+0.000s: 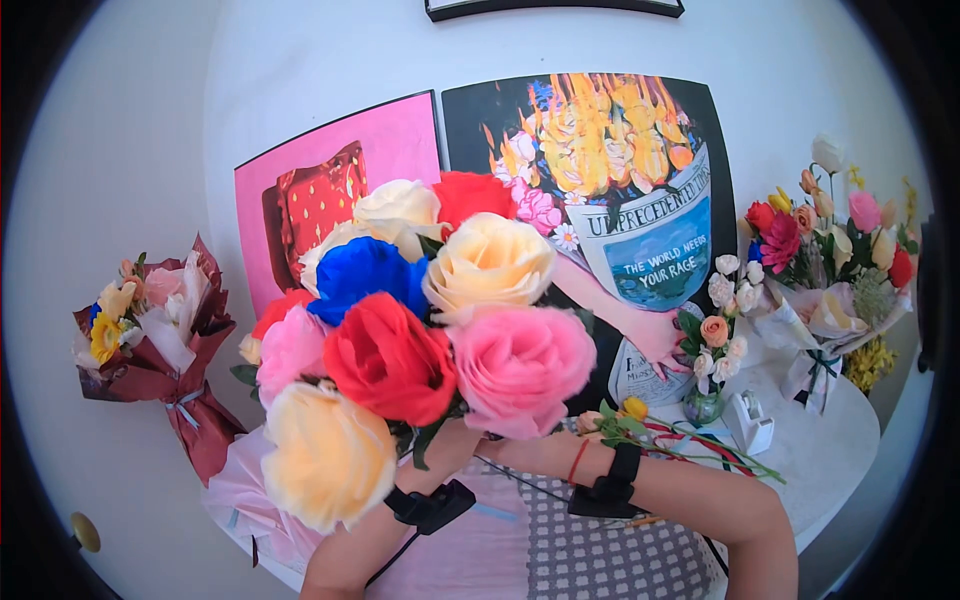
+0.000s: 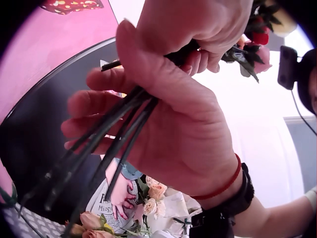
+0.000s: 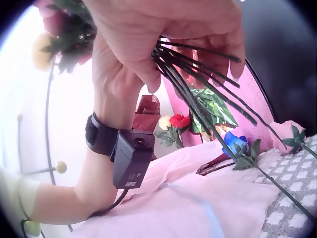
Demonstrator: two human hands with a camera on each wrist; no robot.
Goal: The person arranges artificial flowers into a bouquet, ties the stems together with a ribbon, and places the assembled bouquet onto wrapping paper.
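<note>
A bunch of large roses in cream, pink, blue and red (image 1: pixel 390 355) fills the middle of the head view and hides most of both hands. My left hand (image 1: pixel 452 445) grips the bunch just below the blooms, its fingers curled in the left wrist view. Dark green stems (image 2: pixel 111 144) slant down past my right hand (image 2: pixel 173 114), which wears a red string bracelet (image 2: pixel 220 183). They run between its thumb and palm, while its other fingers (image 2: pixel 89 101) reach out loosely behind them. In the right wrist view, the stem ends fan out over the table.
Pink wrapping paper (image 3: pixel 168 203) and a grey patterned cloth (image 1: pixel 570 545) cover the table. A blue rose (image 3: pixel 235 144) lies there. A wrapped bouquet (image 1: pixel 195 425) stands left; another (image 1: pixel 830 320), a small vase (image 1: pixel 704 406) and a tape dispenser (image 1: pixel 750 425) stand right.
</note>
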